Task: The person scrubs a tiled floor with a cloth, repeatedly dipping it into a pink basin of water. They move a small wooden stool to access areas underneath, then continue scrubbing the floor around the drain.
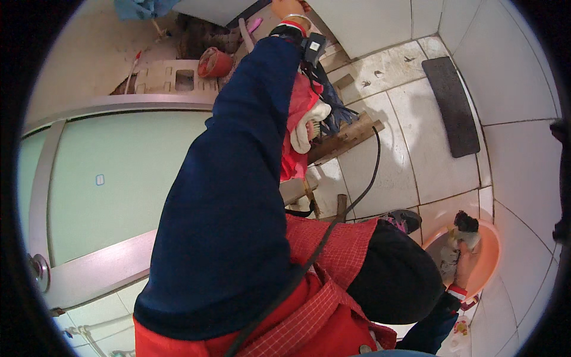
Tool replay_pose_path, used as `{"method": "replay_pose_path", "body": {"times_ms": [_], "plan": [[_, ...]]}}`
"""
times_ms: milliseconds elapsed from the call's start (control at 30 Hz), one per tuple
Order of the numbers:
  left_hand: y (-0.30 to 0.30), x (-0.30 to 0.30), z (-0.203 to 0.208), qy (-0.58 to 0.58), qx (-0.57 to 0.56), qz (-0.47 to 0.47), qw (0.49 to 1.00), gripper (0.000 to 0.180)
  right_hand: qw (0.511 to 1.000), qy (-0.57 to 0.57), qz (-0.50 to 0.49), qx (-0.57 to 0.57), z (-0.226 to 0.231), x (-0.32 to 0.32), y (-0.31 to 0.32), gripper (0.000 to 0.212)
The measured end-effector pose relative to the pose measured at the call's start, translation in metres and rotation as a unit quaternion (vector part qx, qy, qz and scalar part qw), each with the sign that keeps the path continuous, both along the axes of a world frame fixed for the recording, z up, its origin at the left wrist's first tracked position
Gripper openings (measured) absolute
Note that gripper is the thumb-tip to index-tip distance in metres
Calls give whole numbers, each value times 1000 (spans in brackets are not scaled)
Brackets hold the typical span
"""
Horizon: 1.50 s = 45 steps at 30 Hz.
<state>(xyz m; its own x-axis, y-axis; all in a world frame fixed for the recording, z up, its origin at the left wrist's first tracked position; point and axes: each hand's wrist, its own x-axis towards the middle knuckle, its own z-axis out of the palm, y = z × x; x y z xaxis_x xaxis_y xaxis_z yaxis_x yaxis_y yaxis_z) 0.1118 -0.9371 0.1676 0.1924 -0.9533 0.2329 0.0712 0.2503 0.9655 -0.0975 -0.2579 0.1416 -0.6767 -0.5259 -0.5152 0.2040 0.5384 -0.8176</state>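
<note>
Room: tiled, with white wall and floor tiles, the latter soiled in places. At far left stands a door (119,178) with a pale green panel and metal frame. Beyond it, a red pot (215,63) rests beside a beige plastic tray (157,77). The left hand (288,8) is at the upper edge of the view, partly cut off; whether it grips anything cannot be told. Below its wrist, at centre, lie red cloth (294,160), a pale cloth (317,113) and a brush (313,129), just beside a wooden board (345,140). A black cable (372,172) hangs across. Further right, a dark mat (453,107) lies along the wall.

At far right is an orange basin (492,250). The right hand (463,262) is inside it, touching a pale, dark-ended item (470,239); closure of the fingers cannot be confirmed. This item lies directly ahead of the right hand, its long axis roughly in line with that forearm. The right hand is the nearer; the left is well apart from it. The two hands are widely separated.
</note>
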Motion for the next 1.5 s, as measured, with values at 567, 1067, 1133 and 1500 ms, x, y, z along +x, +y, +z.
{"method": "replay_pose_path", "body": {"times_ms": [567,1067,1133,1500], "plan": [[169,-174,37,-172,-273,-383,866,11,993,106,37,18,36,10,-3,43],[325,-285,-165,-237,176,-190,936,23,996,-25,-88,-9,-7,12,38,43],[328,-264,-189,-253,307,-170,902,34,997,-30,-67,1,-6,12,40,45],[293,-286,-219,-627,-74,-482,607,66,990,-46,-126,51,-6,15,55,52]]}}
